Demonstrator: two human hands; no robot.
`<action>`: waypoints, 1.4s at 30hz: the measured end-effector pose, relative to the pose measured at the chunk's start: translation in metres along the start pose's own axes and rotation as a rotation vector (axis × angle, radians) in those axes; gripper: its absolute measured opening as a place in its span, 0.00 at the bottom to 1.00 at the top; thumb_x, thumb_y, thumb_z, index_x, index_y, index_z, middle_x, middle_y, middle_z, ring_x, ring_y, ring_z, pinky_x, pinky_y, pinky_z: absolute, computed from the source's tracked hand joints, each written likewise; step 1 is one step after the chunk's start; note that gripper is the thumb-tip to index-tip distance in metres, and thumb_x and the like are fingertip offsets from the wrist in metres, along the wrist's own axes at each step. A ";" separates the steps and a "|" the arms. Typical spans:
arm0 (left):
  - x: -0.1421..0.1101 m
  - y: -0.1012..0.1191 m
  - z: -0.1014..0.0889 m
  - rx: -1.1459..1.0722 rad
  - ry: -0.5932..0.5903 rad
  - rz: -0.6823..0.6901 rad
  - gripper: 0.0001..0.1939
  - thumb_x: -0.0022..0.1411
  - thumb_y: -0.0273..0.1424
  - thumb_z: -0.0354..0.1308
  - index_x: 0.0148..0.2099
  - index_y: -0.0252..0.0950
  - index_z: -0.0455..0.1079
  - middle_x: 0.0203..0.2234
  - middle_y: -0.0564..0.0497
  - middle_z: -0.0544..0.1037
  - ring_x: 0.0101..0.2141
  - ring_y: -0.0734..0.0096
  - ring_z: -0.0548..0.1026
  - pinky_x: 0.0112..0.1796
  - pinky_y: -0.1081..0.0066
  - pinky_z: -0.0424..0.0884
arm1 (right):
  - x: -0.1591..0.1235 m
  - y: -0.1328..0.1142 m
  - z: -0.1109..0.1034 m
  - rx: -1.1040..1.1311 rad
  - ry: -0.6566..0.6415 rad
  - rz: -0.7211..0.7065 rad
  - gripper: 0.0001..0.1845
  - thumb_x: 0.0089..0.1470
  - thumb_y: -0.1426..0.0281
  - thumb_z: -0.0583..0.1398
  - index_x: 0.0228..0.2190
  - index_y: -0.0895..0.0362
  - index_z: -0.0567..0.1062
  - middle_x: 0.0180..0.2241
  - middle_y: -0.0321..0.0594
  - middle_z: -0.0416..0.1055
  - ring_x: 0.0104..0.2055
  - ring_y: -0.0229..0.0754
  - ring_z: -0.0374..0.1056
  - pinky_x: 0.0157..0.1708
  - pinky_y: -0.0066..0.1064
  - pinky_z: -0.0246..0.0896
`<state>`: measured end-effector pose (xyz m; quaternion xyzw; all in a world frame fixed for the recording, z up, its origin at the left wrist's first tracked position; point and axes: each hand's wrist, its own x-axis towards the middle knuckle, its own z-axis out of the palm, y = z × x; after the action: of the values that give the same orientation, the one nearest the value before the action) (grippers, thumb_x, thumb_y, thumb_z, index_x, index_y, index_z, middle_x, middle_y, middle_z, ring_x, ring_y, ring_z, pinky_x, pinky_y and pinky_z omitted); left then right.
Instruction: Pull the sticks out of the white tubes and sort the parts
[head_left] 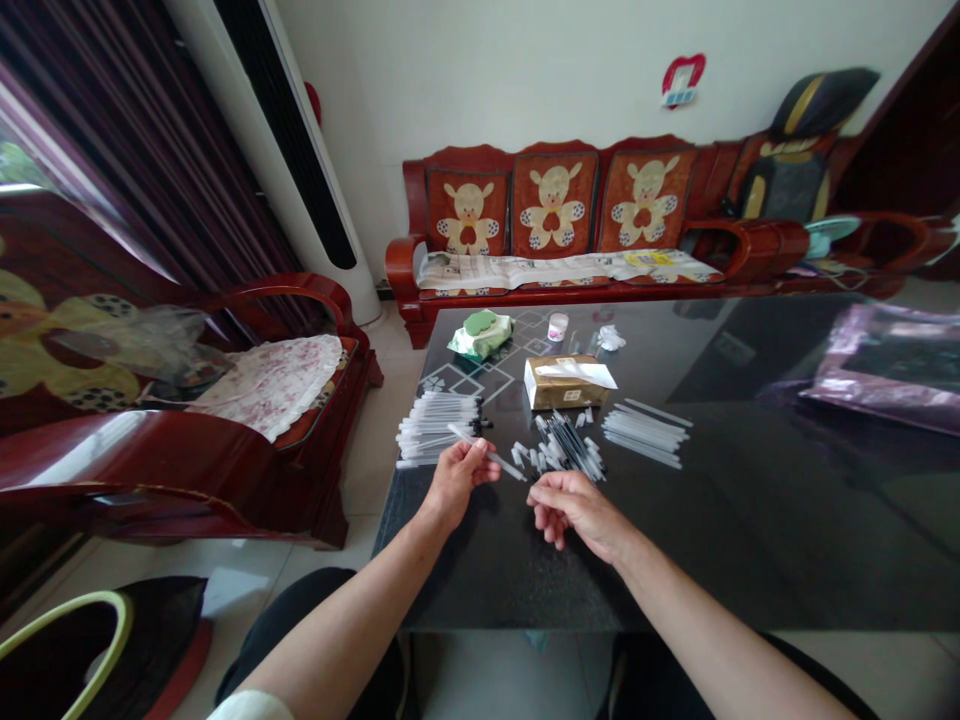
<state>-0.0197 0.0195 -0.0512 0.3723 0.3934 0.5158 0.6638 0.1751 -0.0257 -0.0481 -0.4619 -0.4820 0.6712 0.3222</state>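
Note:
My left hand [456,482] is closed round a slim translucent pen barrel [510,467], which slants down to the right across the fingers. Close to the barrel's lower end is my right hand [574,508], thumb and forefinger pinched together. Whatever sits in that pinch, if anything, is too small to make out. Beyond the left hand lies a stack of whitish pens [435,430] with dark tips. Dark pen refills [571,440] and small whitish pen caps [525,456] form a loose pile beyond the right hand. More translucent barrels [646,434] lie side by side on the right.
On the black table [750,530] stand a brown box [566,394], a green wipes pack [480,338], a small cup [557,327] and crumpled tissue [611,338]. A purple plastic package [892,365] lies far right. Wooden sofas [487,285] surround the table.

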 end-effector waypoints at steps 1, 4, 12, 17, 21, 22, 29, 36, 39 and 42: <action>0.001 0.000 -0.001 -0.008 0.025 0.006 0.18 0.52 0.41 0.64 0.34 0.29 0.71 0.20 0.51 0.75 0.21 0.77 0.73 0.26 0.77 0.70 | 0.000 -0.001 -0.006 -0.064 0.033 0.003 0.19 0.48 0.55 0.59 0.28 0.60 0.71 0.21 0.38 0.71 0.16 0.34 0.65 0.13 0.23 0.56; 0.004 0.000 -0.004 -0.028 0.072 0.008 0.17 0.50 0.40 0.65 0.33 0.29 0.70 0.20 0.51 0.74 0.21 0.78 0.73 0.26 0.77 0.71 | 0.000 -0.006 -0.032 -0.377 0.290 -0.021 0.15 0.49 0.58 0.58 0.25 0.59 0.72 0.19 0.38 0.71 0.16 0.35 0.64 0.14 0.24 0.55; 0.001 -0.005 0.001 -0.027 0.052 -0.012 0.18 0.50 0.40 0.65 0.33 0.28 0.71 0.20 0.50 0.75 0.22 0.76 0.73 0.28 0.76 0.72 | 0.009 -0.006 -0.065 -1.196 0.694 -0.081 0.09 0.47 0.63 0.59 0.23 0.54 0.75 0.24 0.40 0.74 0.29 0.41 0.70 0.26 0.28 0.52; 0.001 -0.005 -0.001 -0.009 0.038 -0.013 0.18 0.51 0.40 0.64 0.34 0.29 0.71 0.21 0.49 0.75 0.23 0.76 0.74 0.28 0.75 0.72 | 0.014 -0.004 -0.058 -1.242 0.669 -0.052 0.08 0.48 0.63 0.59 0.26 0.53 0.76 0.26 0.40 0.75 0.30 0.43 0.70 0.26 0.28 0.50; 0.002 -0.006 -0.001 -0.005 0.031 -0.003 0.17 0.52 0.41 0.64 0.34 0.29 0.71 0.21 0.49 0.75 0.23 0.75 0.74 0.28 0.75 0.72 | 0.009 -0.007 -0.048 -1.065 0.596 -0.202 0.12 0.53 0.62 0.55 0.27 0.54 0.76 0.23 0.39 0.74 0.27 0.41 0.68 0.27 0.29 0.53; 0.001 -0.006 0.000 -0.005 0.027 -0.007 0.17 0.52 0.40 0.64 0.34 0.29 0.71 0.21 0.49 0.75 0.23 0.75 0.74 0.28 0.75 0.72 | 0.008 -0.008 -0.043 -0.983 0.529 -0.247 0.13 0.54 0.62 0.54 0.26 0.54 0.75 0.21 0.38 0.73 0.25 0.39 0.67 0.27 0.28 0.54; -0.006 -0.009 0.006 0.000 -0.019 -0.049 0.17 0.52 0.40 0.64 0.35 0.29 0.71 0.21 0.50 0.75 0.23 0.75 0.74 0.28 0.75 0.72 | 0.001 -0.003 -0.001 -0.652 0.190 -0.309 0.13 0.55 0.63 0.53 0.26 0.55 0.73 0.17 0.33 0.68 0.18 0.34 0.62 0.23 0.26 0.54; 0.012 0.010 -0.011 -0.008 0.139 0.084 0.18 0.49 0.40 0.65 0.34 0.29 0.70 0.21 0.51 0.74 0.23 0.76 0.74 0.28 0.76 0.72 | -0.006 -0.017 -0.030 -0.864 0.271 -0.314 0.11 0.50 0.68 0.55 0.21 0.56 0.72 0.17 0.34 0.69 0.20 0.36 0.63 0.24 0.26 0.52; 0.021 0.021 -0.021 -0.031 0.226 0.167 0.18 0.50 0.40 0.65 0.34 0.29 0.70 0.21 0.52 0.74 0.23 0.77 0.74 0.29 0.76 0.72 | -0.011 -0.024 -0.053 -1.117 0.514 -0.257 0.11 0.49 0.69 0.55 0.19 0.56 0.72 0.19 0.37 0.71 0.23 0.37 0.65 0.25 0.27 0.50; 0.020 0.022 -0.023 -0.030 0.200 0.149 0.17 0.49 0.39 0.65 0.34 0.29 0.70 0.22 0.52 0.74 0.23 0.77 0.74 0.29 0.76 0.72 | -0.010 -0.024 -0.069 -1.280 0.705 -0.101 0.11 0.48 0.71 0.54 0.19 0.55 0.73 0.21 0.40 0.72 0.25 0.40 0.67 0.24 0.28 0.47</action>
<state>-0.0464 0.0450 -0.0434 0.3372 0.4212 0.6041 0.5864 0.2427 -0.0026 -0.0303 -0.7254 -0.6683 0.0541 0.1556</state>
